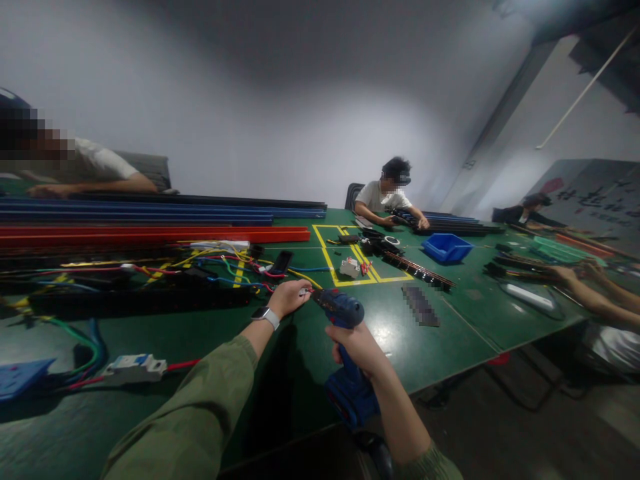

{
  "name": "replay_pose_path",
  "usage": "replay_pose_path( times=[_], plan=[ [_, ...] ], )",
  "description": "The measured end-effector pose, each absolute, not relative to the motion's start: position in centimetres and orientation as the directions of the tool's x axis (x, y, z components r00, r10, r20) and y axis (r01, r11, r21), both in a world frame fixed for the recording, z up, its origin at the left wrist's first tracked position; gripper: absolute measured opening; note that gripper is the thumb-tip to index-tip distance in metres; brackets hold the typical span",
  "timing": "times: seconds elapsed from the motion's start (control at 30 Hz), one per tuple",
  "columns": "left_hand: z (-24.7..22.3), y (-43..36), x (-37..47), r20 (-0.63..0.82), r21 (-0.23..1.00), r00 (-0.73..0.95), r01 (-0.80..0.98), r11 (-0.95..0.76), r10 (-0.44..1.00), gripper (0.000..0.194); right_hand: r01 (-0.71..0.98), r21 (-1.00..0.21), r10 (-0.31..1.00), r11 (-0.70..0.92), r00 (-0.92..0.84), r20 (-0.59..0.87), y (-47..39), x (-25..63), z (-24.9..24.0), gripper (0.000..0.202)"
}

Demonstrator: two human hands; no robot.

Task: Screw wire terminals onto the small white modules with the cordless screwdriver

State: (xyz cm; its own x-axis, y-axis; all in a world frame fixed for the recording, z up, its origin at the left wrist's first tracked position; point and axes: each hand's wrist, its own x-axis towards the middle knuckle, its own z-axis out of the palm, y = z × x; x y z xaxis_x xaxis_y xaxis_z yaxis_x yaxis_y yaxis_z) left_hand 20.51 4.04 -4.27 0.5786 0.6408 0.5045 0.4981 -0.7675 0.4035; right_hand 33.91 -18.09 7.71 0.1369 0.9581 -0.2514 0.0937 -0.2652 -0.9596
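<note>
My right hand (361,347) is wrapped round the grip of a blue cordless drill (343,308), whose chuck points left. Close to the drill's tip, my left hand (289,297) has its fingers closed on a small white piece (303,292) that I cannot make out. Red wire shows beside those fingers. A black elongated housing (145,301) with coloured wires (225,261) lies to the left of my left hand. Just beyond the hands, a white circuit breaker (349,267) with red wire ends stands on the green table (310,373).
Red rails (240,234) and blue rails (200,212) lie along the far left. Another breaker (136,367) with a red wire is at the near left. A blue bin (447,247) stands right of centre. Co-workers sit across the table; another person's hands (565,280) are at the right.
</note>
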Motion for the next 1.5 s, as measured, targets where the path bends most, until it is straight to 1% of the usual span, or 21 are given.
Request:
replay_pose_path(
  times=[0.4,0.63,0.8,0.97,1.2,1.37,1.5],
  plan=[
    [-4.02,3.89,20.51,0.494,0.412,0.582,0.497,-0.764,0.646,0.026,0.103,-0.961,0.959,-0.257,0.154,-0.240,-18.12,33.91,7.60,0.033],
    [-4.32,4.18,20.51,0.498,0.406,0.589,0.491,-0.771,0.637,0.026,0.080,-0.958,0.954,-0.274,0.147,-0.261,-18.18,33.87,7.80,0.042],
    [-4.42,4.22,20.49,0.500,0.411,0.587,0.486,-0.771,0.636,0.026,0.085,-0.965,0.963,-0.248,0.134,-0.235,-18.14,33.87,7.81,0.039],
    [-4.28,4.19,20.52,0.491,0.413,0.588,0.491,-0.767,0.642,0.027,0.106,-0.964,0.961,-0.245,0.158,-0.227,-18.03,33.79,7.59,0.035],
    [-4.14,4.11,20.54,0.481,0.414,0.583,0.507,-0.756,0.655,0.027,0.098,-0.962,0.958,-0.253,0.162,-0.236,-18.01,33.71,7.78,0.038],
    [-4.06,4.11,20.54,0.492,0.406,0.592,0.493,-0.769,0.639,0.026,0.113,-0.951,0.952,-0.286,0.148,-0.269,-18.07,33.79,7.86,0.035],
    [-4.07,4.17,20.57,0.494,0.414,0.590,0.486,-0.770,0.639,0.026,0.123,-0.955,0.957,-0.269,0.150,-0.250,-18.09,33.77,7.96,0.036]
  ],
)
